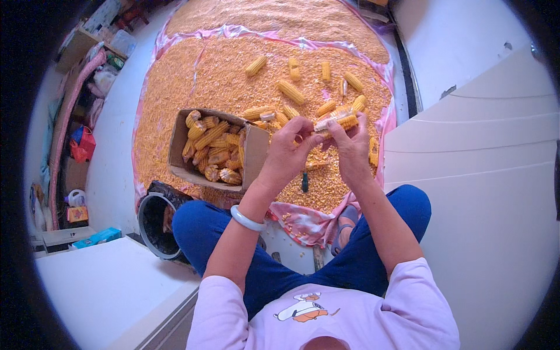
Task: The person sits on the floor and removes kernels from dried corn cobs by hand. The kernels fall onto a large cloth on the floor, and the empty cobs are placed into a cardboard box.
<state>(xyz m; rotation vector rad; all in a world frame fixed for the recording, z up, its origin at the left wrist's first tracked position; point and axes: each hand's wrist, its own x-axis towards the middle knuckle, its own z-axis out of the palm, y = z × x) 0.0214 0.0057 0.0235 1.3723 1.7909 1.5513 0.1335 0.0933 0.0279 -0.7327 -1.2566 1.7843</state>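
In front of me my right hand (pixel 352 146) grips a partly shelled corn cob (pixel 336 120), whose bare whitish part points left. My left hand (pixel 288 146) touches the cob's left end with its fingers; whether it also grips it is hard to tell. Under the hands lie loose corn kernels (pixel 323 192) on a pink and white cloth (pixel 306 218). A screwdriver with a dark green handle (pixel 305 182) rests on the kernels below my hands. Several yellow cobs, one of them (pixel 290 92), lie on the kernels beyond. Left of my left hand stands an open cardboard box (pixel 256 153) holding many cobs.
A round bin with a black liner (pixel 159 225) stands by my left knee. White panels (pixel 472 175) border the right side. Shelves with bags and a white jug (pixel 77 197) line the far left. More kernels (pixel 271 17) cover the cloth at the back.
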